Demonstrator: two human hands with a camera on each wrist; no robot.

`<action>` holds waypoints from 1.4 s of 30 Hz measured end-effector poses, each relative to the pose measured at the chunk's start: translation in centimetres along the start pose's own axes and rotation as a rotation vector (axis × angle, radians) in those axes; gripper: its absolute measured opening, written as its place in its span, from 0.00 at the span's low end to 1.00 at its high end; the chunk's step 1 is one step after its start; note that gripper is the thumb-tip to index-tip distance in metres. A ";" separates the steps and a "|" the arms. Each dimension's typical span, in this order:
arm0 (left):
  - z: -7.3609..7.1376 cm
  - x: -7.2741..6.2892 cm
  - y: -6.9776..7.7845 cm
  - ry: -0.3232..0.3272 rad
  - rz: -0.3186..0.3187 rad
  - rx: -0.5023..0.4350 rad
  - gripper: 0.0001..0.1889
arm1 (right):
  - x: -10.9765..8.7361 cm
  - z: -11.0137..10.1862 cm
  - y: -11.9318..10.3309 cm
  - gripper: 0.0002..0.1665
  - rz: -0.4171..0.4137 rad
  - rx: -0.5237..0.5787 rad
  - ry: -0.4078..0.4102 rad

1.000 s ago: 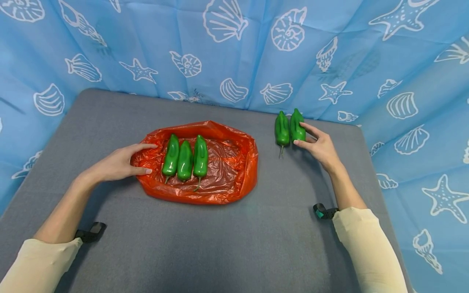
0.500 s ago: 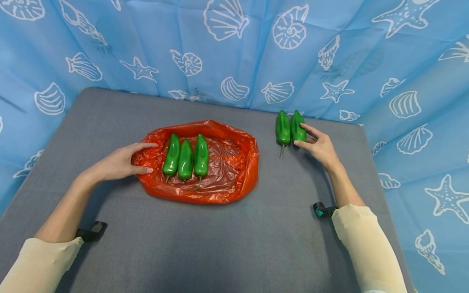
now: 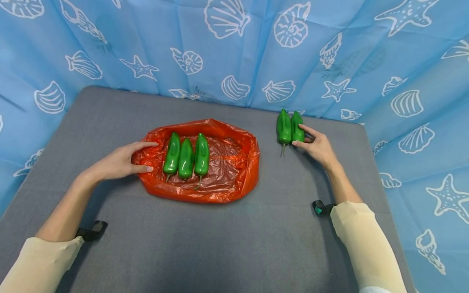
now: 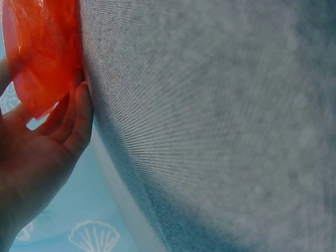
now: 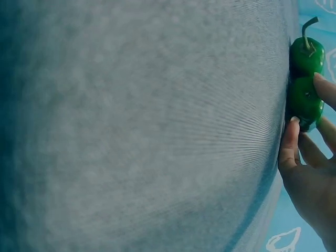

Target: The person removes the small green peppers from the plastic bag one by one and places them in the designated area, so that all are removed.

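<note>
At the left end of an open red plastic bag (image 3: pixel 247 179), my left hand (image 3: pixel 121 162) grips the rim between thumb and fingers. The left wrist view shows the same hand (image 4: pixel 44 136) with its fingers round the red plastic. Three green peppers (image 3: pixel 186 159) lie side by side inside the bag, in its left half. Over at the back right, my right hand (image 3: pixel 319 147) pinches the right one of two more green peppers (image 3: pixel 297 127) between thumb and fingers. Its neighbour, a stemmed green pepper (image 3: pixel 283 128), lies close along its left side.
A grey cloth-covered table (image 3: pixel 205 240) carries everything. Behind it and on the right hangs a blue curtain (image 3: pixel 253 53) with white shells and starfish. Dark bands (image 3: pixel 91 231) sit on both wrists, below pale yellow sleeves (image 3: pixel 366 240).
The right-hand pepper has shifted slightly toward me and closer to its neighbour, with my right hand on it. My left hand, the bag and its peppers stay put.
</note>
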State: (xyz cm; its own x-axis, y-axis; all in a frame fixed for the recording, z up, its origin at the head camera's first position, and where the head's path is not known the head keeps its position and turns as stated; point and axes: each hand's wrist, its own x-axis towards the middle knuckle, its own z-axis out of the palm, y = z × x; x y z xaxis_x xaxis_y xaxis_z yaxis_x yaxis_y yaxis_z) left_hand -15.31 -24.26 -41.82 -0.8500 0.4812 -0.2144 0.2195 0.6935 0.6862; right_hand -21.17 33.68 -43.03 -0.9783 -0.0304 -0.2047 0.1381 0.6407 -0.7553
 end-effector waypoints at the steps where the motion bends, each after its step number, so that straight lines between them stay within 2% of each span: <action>1: 0.0 0.0 0.0 0.000 -0.002 -0.001 0.37 | 0.0 0.0 0.0 0.43 -0.005 -0.015 0.005; 16: 0.0 -0.1 0.2 -0.001 0.000 -0.005 0.37 | -0.3 -0.2 -0.2 0.41 -0.027 -0.014 0.004; 26: 0.0 -0.2 0.1 0.004 0.012 0.001 0.36 | -1.4 0.0 0.1 0.36 -0.077 0.051 0.109; 32: 0.0 -0.1 0.1 0.005 0.013 0.011 0.36 | -2.0 0.3 0.1 0.32 -0.117 0.111 0.208; 36: 0.0 -0.1 0.1 0.004 0.016 0.007 0.36 | -3.2 0.6 -1.7 0.30 -0.181 0.177 0.260; 39: 0.1 -0.1 0.1 0.002 0.015 0.004 0.36 | -4.3 0.7 -3.2 0.28 -0.212 0.210 0.268; 42: 0.1 -0.1 0.2 0.000 0.011 0.005 0.37 | -4.7 0.9 -3.6 0.27 -0.235 0.218 0.273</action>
State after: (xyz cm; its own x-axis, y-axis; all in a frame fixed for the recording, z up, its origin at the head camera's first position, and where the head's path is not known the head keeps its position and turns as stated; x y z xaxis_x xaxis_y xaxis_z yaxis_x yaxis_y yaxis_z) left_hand -15.15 -24.18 -41.72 -0.8474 0.4889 -0.2070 0.2311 0.6908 0.6851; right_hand -16.94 30.80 -39.93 -0.9879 0.0670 0.1395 -0.0931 0.4625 -0.8817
